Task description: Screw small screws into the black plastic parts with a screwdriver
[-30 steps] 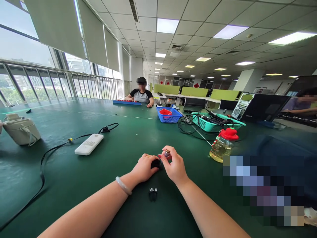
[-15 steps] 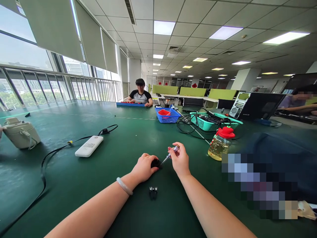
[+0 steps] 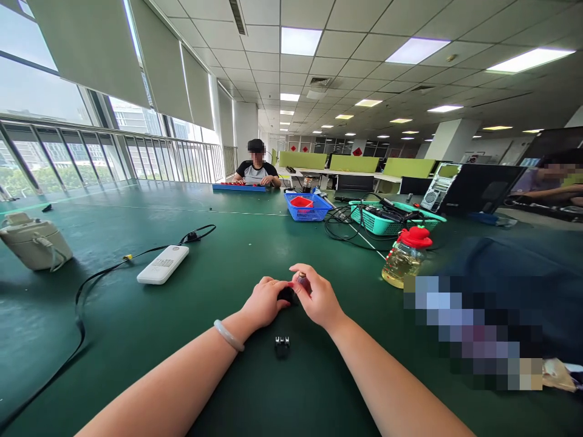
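Observation:
My left hand (image 3: 265,301) is closed around a small rounded black object (image 3: 286,295) on the green table; its kind is mostly hidden by the fingers. My right hand (image 3: 319,296) grips the handle of a screwdriver (image 3: 301,278), held steeply with its top end towards me. The shaft and tip are hidden behind the right fingers, right beside the black object, so contact cannot be made out. Nearer to me, between my forearms, lies a small black part with silvery metal prongs (image 3: 282,346), touched by neither hand.
Left of my hands lie a white power bank (image 3: 163,264), a black cable (image 3: 81,303) and a beige bag (image 3: 36,243). To the right stand a red-lidded jar (image 3: 405,261), a teal basket (image 3: 380,223) and a blue basket (image 3: 308,212). A person (image 3: 255,167) sits across the table.
My right hand has swung left towards the left hand, and the screwdriver has gone from slanting to steep. The left hand keeps its hold on the black object.

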The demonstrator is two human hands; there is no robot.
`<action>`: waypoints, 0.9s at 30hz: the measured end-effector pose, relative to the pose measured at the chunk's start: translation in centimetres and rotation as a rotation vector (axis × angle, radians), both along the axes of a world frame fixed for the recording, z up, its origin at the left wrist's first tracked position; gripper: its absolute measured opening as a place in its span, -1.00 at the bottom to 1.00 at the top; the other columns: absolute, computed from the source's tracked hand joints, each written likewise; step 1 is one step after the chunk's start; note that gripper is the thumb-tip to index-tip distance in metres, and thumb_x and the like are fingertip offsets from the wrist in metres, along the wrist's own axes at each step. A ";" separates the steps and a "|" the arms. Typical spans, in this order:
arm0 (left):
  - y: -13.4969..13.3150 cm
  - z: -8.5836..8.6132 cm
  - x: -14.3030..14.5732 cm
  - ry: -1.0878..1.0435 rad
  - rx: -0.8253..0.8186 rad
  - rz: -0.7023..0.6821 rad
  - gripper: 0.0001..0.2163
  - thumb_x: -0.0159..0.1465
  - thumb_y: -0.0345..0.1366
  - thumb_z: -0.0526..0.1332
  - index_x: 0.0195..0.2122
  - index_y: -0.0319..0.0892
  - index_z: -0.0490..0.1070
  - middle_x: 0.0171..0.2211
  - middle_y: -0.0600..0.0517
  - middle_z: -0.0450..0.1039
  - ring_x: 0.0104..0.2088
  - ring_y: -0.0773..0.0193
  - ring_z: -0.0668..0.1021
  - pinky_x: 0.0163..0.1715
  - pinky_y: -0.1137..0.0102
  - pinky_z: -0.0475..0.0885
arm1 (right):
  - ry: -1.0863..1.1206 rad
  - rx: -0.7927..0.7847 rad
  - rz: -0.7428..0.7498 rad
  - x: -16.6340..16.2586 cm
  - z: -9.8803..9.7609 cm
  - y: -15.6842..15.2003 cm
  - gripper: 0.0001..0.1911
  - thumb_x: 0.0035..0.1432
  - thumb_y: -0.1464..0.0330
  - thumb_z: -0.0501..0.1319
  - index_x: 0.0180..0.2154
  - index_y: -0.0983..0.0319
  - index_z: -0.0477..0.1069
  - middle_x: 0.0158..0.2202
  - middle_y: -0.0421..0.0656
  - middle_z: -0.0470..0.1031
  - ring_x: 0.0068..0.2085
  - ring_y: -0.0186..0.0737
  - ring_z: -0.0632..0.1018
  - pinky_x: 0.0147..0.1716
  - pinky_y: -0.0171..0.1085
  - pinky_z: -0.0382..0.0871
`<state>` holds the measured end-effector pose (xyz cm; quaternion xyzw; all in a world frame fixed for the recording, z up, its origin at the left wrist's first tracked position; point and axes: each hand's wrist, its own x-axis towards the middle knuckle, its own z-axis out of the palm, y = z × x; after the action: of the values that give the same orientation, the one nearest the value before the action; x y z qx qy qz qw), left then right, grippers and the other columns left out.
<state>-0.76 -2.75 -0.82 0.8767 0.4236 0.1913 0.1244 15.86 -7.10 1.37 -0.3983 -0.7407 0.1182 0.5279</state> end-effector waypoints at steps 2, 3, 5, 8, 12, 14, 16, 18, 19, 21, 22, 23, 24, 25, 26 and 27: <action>-0.1 0.2 0.0 0.006 -0.006 0.007 -0.62 0.19 -0.32 0.32 0.05 -0.11 0.43 -0.03 -0.03 0.53 0.04 0.02 0.41 0.10 0.18 0.32 | 0.123 -0.073 -0.027 0.5 -0.1 0.6 -0.77 0.23 0.27 0.16 -0.07 0.14 0.34 -0.40 -0.23 0.48 -0.50 -0.34 0.46 -0.44 -0.32 0.41; -0.2 0.4 0.0 0.012 -0.013 0.011 -0.60 0.19 -0.32 0.32 0.07 -0.10 0.42 -0.02 -0.03 0.53 0.05 0.02 0.41 0.11 0.19 0.31 | 0.209 -0.132 -0.038 0.7 -0.3 1.0 -0.75 0.22 0.22 0.16 -0.09 0.14 0.33 -0.41 -0.24 0.48 -0.56 -0.36 0.43 -0.51 -0.33 0.39; -0.3 0.6 0.1 0.023 -0.027 0.017 -0.60 0.19 -0.32 0.32 0.08 -0.08 0.42 0.00 -0.02 0.52 0.07 0.02 0.41 0.13 0.19 0.30 | 0.397 -0.270 -0.055 1.4 -0.7 1.9 -0.68 0.18 0.13 0.17 -0.10 0.15 0.29 -0.43 -0.26 0.48 -0.65 -0.40 0.38 -0.65 -0.36 0.32; -0.3 0.8 0.2 0.027 -0.048 0.019 -0.59 0.20 -0.32 0.30 0.10 -0.07 0.40 0.02 0.00 0.52 0.08 0.03 0.41 0.15 0.19 0.29 | 0.613 -0.422 -0.109 2.5 -1.5 3.1 -0.55 0.05 0.03 0.23 -0.14 0.16 0.23 -0.47 -0.27 0.49 -0.69 -0.38 0.39 -0.75 -0.39 0.23; -0.3 0.7 0.1 0.024 -0.056 0.014 -0.59 0.21 -0.30 0.30 0.11 -0.05 0.40 0.03 0.02 0.51 0.08 0.04 0.41 0.15 0.18 0.29 | 0.786 -0.397 -0.202 3.5 -2.3 3.9 -0.52 0.00 0.02 0.26 -0.16 0.17 0.22 -0.53 -0.31 0.46 -0.70 -0.40 0.38 -0.76 -0.42 0.20; -0.3 0.7 0.1 0.025 -0.055 0.014 -0.59 0.22 -0.30 0.29 0.11 -0.04 0.40 0.03 0.02 0.51 0.08 0.04 0.40 0.15 0.18 0.29 | 0.810 -0.341 -0.221 3.5 -2.3 3.9 -0.54 0.03 0.05 0.25 -0.13 0.16 0.22 -0.51 -0.32 0.46 -0.69 -0.41 0.38 -0.75 -0.44 0.19; -0.3 0.7 0.1 0.026 -0.056 0.013 -0.59 0.22 -0.30 0.29 0.11 -0.04 0.40 0.03 0.02 0.52 0.08 0.05 0.40 0.15 0.18 0.29 | 0.799 -0.309 -0.204 3.3 -2.1 3.6 -0.56 0.06 0.08 0.23 -0.11 0.16 0.22 -0.49 -0.31 0.46 -0.67 -0.42 0.38 -0.74 -0.44 0.21; -0.3 0.7 0.1 0.024 -0.059 0.015 -0.60 0.22 -0.31 0.29 0.11 -0.05 0.40 0.02 0.02 0.52 0.08 0.04 0.40 0.15 0.19 0.29 | 0.754 -0.299 -0.169 2.9 -2.0 3.4 -0.59 0.10 0.09 0.21 -0.10 0.16 0.22 -0.47 -0.30 0.46 -0.66 -0.42 0.39 -0.71 -0.42 0.24; -0.3 0.7 0.1 0.022 -0.060 0.017 -0.60 0.22 -0.31 0.29 0.11 -0.05 0.40 0.02 0.02 0.52 0.08 0.04 0.40 0.15 0.19 0.30 | 0.718 -0.294 -0.152 2.8 -1.9 3.2 -0.60 0.11 0.10 0.19 -0.10 0.16 0.22 -0.46 -0.30 0.46 -0.65 -0.42 0.39 -0.70 -0.41 0.25; -0.3 0.7 0.1 0.020 -0.060 0.017 -0.59 0.22 -0.31 0.29 0.11 -0.06 0.40 0.02 0.01 0.52 0.08 0.04 0.40 0.14 0.19 0.31 | 0.627 -0.272 -0.127 2.4 -1.7 2.9 -0.64 0.15 0.11 0.17 -0.10 0.16 0.23 -0.45 -0.29 0.45 -0.64 -0.41 0.38 -0.67 -0.39 0.29; -0.3 0.6 0.1 0.020 -0.057 0.015 -0.59 0.21 -0.30 0.29 0.11 -0.07 0.40 0.02 0.00 0.52 0.08 0.03 0.40 0.13 0.19 0.31 | 0.575 -0.257 -0.117 2.3 -1.6 2.8 -0.66 0.18 0.12 0.15 -0.10 0.16 0.23 -0.44 -0.28 0.45 -0.63 -0.40 0.38 -0.65 -0.37 0.31; -0.2 0.5 0.0 0.020 -0.053 0.011 -0.59 0.22 -0.30 0.29 0.11 -0.07 0.40 0.01 -0.01 0.52 0.07 0.03 0.41 0.13 0.19 0.31 | 0.519 -0.241 -0.108 2.2 -1.6 2.6 -0.68 0.20 0.14 0.13 -0.09 0.16 0.23 -0.43 -0.28 0.45 -0.62 -0.40 0.39 -0.63 -0.36 0.32; -0.2 0.5 0.0 0.019 -0.048 0.005 -0.59 0.22 -0.29 0.29 0.12 -0.08 0.40 0.01 -0.02 0.52 0.07 0.04 0.41 0.13 0.19 0.31 | 0.461 -0.225 -0.099 2.0 -1.5 2.5 -0.71 0.23 0.16 0.11 -0.08 0.16 0.23 -0.42 -0.27 0.46 -0.61 -0.39 0.39 -0.61 -0.35 0.34; -0.1 0.4 0.0 0.017 -0.043 0.000 -0.59 0.22 -0.29 0.29 0.12 -0.09 0.40 0.00 -0.02 0.52 0.07 0.04 0.41 0.13 0.20 0.32 | 0.403 -0.208 -0.090 1.9 -1.4 2.3 -0.72 0.25 0.18 0.09 -0.06 0.16 0.23 -0.41 -0.26 0.46 -0.61 -0.39 0.39 -0.59 -0.34 0.35; -0.1 0.3 0.0 0.015 -0.039 -0.005 -0.59 0.22 -0.28 0.29 0.12 -0.09 0.40 0.00 -0.03 0.52 0.06 0.05 0.42 0.13 0.20 0.31 | 0.345 -0.191 -0.079 1.8 -1.3 2.2 -0.74 0.27 0.20 0.07 -0.05 0.16 0.23 -0.40 -0.25 0.46 -0.60 -0.39 0.39 -0.57 -0.34 0.36; -0.1 0.3 0.0 0.013 -0.037 -0.009 -0.59 0.22 -0.28 0.29 0.12 -0.10 0.40 0.00 -0.04 0.52 0.06 0.05 0.42 0.13 0.20 0.31 | 0.289 -0.174 -0.070 1.7 -1.2 2.0 -0.75 0.29 0.22 0.05 -0.04 0.15 0.23 -0.39 -0.24 0.47 -0.60 -0.39 0.40 -0.55 -0.33 0.37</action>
<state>-0.81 -2.82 -0.53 0.8773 0.4238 0.1774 0.1386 17.52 -5.10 0.13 -0.4468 -0.6296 0.2194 0.5965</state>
